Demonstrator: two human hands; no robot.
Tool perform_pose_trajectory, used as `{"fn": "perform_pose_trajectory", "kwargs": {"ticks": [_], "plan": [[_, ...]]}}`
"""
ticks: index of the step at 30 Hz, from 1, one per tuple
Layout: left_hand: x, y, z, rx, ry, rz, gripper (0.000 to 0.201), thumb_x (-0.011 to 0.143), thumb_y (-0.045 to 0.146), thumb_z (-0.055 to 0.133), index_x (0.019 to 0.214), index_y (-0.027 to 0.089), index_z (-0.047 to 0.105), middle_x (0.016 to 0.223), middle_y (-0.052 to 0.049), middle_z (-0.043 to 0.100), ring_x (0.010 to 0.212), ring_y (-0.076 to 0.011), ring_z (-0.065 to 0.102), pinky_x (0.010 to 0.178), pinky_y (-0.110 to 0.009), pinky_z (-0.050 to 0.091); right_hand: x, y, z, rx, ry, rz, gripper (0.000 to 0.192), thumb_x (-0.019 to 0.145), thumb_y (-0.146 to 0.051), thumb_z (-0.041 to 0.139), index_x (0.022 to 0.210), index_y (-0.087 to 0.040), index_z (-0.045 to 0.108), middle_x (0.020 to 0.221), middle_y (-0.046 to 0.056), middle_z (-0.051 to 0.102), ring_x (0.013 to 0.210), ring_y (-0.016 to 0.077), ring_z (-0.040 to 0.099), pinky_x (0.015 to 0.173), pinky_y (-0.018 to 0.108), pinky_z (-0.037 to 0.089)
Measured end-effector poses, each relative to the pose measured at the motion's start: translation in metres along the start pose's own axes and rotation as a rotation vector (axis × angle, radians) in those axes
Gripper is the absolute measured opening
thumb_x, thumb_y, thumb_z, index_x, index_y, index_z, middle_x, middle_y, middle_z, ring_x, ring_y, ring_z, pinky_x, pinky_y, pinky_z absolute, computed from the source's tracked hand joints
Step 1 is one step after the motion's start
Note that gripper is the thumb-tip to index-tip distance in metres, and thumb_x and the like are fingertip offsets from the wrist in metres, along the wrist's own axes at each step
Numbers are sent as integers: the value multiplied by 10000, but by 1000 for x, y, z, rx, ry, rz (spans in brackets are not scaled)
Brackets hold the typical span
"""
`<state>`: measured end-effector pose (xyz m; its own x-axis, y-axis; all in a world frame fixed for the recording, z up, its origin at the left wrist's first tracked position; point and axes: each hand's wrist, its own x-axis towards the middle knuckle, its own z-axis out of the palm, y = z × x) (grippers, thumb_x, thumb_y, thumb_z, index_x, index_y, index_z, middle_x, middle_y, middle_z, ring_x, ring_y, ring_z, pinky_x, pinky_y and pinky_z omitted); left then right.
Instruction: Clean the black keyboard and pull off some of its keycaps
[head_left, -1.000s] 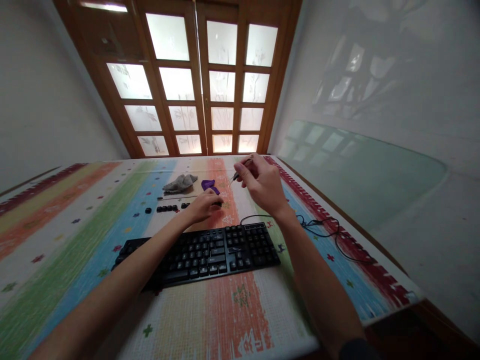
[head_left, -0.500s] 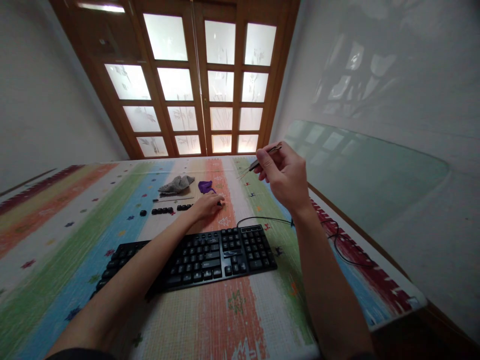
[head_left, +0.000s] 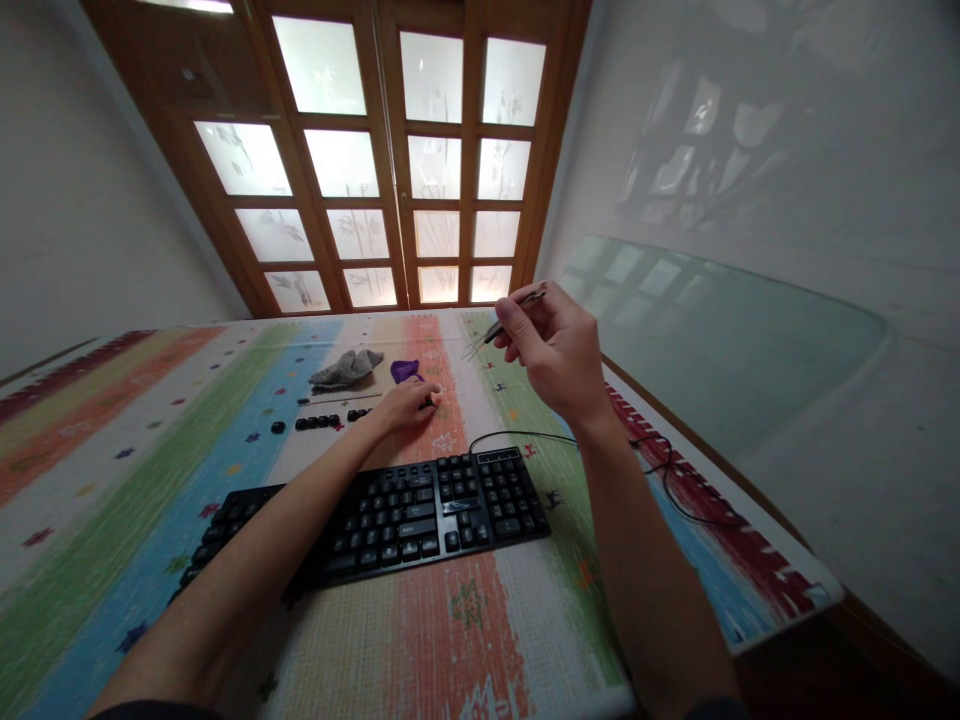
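Observation:
My right hand (head_left: 553, 345) is raised above the far right of the table, its fingers closed round a wire keycap puller (head_left: 493, 332). Thin wire prongs stick out from the puller's dark end, pointing down and left, with nothing caught in them. Beyond the keyboard, my left hand (head_left: 405, 404) rests low over the tablecloth, its fingertips pinched on a small black keycap (head_left: 429, 401), mostly covered by the fingers. Beside it runs a row of loose black keycaps (head_left: 317, 422), partly hidden by the hand. Under my left forearm lies the black keyboard (head_left: 420, 510), several of its top-row caps gone.
A grey cloth (head_left: 346, 370) lies crumpled on a flat board behind the keycap row. Next to it is a purple cloth (head_left: 405, 370). The keyboard's cable (head_left: 525, 433) runs right, behind my right forearm, to the table's edge. A glass panel (head_left: 720, 350) leans on the right wall.
The whole view has shifted slightly, so everything sits a little further left. Both hands keep nearly the same pose and hold on their things.

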<state>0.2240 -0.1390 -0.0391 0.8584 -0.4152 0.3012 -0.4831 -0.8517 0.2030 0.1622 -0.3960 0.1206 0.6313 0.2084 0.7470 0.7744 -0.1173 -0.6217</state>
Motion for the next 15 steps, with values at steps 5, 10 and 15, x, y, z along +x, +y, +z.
{"fn": "perform_pose_trajectory", "kwargs": {"ticks": [5, 10, 15], "plan": [[-2, 1, -1, 10, 1, -8, 310, 849, 228, 576, 1138, 159, 665, 978, -120, 719, 1007, -280, 617, 893, -398, 492, 0, 0, 1, 4, -13, 8, 363, 945, -572, 541, 979, -213, 585, 715, -1, 611, 627, 125, 611, 554, 252, 512], [-3, 3, -2, 22, -4, -17, 333, 840, 215, 579, 1157, 158, 661, 1022, -125, 726, 1021, -278, 622, 905, -397, 493, -1, -2, 4, 15, -14, 0, 371, 940, -577, 544, 953, -209, 584, 709, -3, 612, 607, 118, 602, 543, 250, 504], [-3, 5, -3, 21, -12, -25, 336, 843, 216, 568, 1162, 156, 656, 997, -114, 734, 997, -268, 633, 881, -381, 509, -1, -1, 4, 33, -15, 2, 366, 929, -564, 574, 903, -199, 573, 698, -9, 611, 592, 109, 595, 540, 243, 487]]}}
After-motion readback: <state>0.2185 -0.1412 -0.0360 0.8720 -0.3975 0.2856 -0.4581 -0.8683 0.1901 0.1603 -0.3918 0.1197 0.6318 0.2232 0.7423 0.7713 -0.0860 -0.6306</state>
